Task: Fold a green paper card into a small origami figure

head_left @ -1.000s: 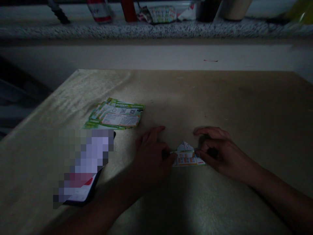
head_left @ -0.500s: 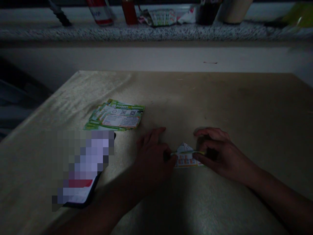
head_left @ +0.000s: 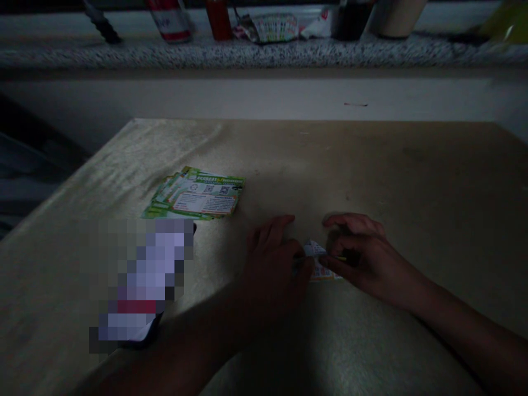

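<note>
A small printed paper [head_left: 324, 270], folded to a peak at its far side, lies on the table between my hands. My left hand [head_left: 274, 264] pinches its left part with thumb and forefinger, covering that end. On the right, my right hand [head_left: 363, 250] grips the paper's folded edge between thumb and bent forefinger, its other fingers curled above the table. A thin yellow-green edge of the paper shows beside the right fingertips. Shadow hides the exact finger contact.
A stack of green and white leaflets [head_left: 206, 195] lies to the left on the table [head_left: 371, 165]. Nearer me is a phone [head_left: 148, 275], its screen pixelated. Behind the table, a speckled stone ledge [head_left: 247, 56] carries a red can [head_left: 170, 22], bottles and a crumpled wrapper [head_left: 274, 27].
My left hand has slid right along the paper, closer to my right hand, and now covers more of its left part. My right hand has shifted slightly left.
</note>
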Demonstrator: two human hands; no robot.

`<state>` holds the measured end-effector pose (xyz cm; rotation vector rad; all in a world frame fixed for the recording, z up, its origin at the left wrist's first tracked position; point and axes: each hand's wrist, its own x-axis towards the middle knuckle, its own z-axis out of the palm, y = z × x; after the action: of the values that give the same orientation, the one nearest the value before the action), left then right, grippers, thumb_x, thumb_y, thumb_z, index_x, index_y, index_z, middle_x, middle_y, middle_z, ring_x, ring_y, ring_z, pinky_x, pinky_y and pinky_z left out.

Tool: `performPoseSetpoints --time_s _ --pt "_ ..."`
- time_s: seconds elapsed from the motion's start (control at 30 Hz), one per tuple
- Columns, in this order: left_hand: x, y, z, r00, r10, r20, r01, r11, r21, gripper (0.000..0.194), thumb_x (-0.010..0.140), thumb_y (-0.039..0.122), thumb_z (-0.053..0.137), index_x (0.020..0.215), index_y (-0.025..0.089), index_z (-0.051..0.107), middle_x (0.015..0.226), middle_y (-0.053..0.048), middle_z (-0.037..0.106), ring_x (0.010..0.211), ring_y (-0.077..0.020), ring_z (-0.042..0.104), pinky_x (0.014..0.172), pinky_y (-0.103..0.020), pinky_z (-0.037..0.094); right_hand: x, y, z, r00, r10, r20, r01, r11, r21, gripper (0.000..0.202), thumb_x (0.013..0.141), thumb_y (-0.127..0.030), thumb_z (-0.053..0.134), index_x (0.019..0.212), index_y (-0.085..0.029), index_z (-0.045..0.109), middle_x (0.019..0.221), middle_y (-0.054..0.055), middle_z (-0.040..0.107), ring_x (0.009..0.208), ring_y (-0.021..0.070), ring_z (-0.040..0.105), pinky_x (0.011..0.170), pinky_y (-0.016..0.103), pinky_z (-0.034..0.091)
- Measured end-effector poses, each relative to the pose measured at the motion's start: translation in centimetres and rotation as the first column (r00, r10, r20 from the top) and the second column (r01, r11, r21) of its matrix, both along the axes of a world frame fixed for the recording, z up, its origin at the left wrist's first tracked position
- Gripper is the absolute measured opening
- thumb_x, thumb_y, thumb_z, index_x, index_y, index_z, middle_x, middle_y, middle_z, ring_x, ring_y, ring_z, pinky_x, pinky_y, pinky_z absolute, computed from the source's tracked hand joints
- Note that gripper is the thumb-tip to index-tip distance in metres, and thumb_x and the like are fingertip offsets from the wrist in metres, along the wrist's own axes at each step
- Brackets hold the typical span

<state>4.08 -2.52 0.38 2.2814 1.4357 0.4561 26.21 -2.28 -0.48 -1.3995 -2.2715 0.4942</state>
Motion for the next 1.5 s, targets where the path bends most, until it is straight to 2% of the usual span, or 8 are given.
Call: performPoseSetpoints --time_s 0.17,1.03,1.33,1.5 --pt "0.16 -0.05 -0.03 1.000 0.023 -0.020 -0.022 1.000 0.012 0.018 0.091 0.030 0.062 0.086 0.018 0.074 0.149 -0.015 0.050 0.137 -0.0342 0.046 0.112 -0.058 0.032 -0.03 0.02 -0.04 1.000 -0.017 0.011 0.017 1.000 -0.007 0.018 0.092 -0.031 0.065 0.076 -0.027 0.072 0.126 0.008 0.064 0.123 0.0322 0.056 0.100 0.055 0.039" --pt "0.22 0.38 -0.41 0.995 0.077 -0.061 -0.075 0.997 0.038 0.022 0.087 0.040 0.069 0.078 0.021 0.077 0.148 -0.012 0.052 0.138 -0.0341 0.046 0.112 -0.059 0.033 -0.27 0.02 -0.32 0.999 -0.044 0.024 0.044 0.999 0.027 0.017 0.090 -0.031 0.066 0.075 -0.026 0.072 0.123 0.008 0.066 0.120 0.0332 0.058 0.099 0.056 0.040" --pt "0.36 0.38 -0.27 0.994 0.072 -0.078 -0.069 0.997 0.046 0.023 0.086 0.040 0.070 0.075 0.021 0.076 0.148 -0.013 0.052 0.137 -0.0350 0.046 0.111 -0.059 0.033 -0.52 -0.03 -0.50 0.998 -0.055 0.039 0.053 0.996 0.065 0.020 0.081 -0.038 0.078 0.069 -0.024 0.069 0.122 0.008 0.068 0.116 0.0342 0.060 0.095 0.054 0.043" --pt "0.34 0.39 -0.18 0.994 0.075 -0.077 -0.073 0.997 0.028 0.023 0.086 0.040 0.070 0.076 0.021 0.076 0.148 -0.013 0.052 0.136 -0.0352 0.046 0.110 -0.060 0.034 -0.52 0.14 -0.54 0.997 -0.051 0.052 0.048 0.997 0.060 0.024 0.081 -0.040 0.078 0.066 -0.024 0.068 0.121 0.008 0.068 0.114 0.0329 0.061 0.093 0.052 0.044"
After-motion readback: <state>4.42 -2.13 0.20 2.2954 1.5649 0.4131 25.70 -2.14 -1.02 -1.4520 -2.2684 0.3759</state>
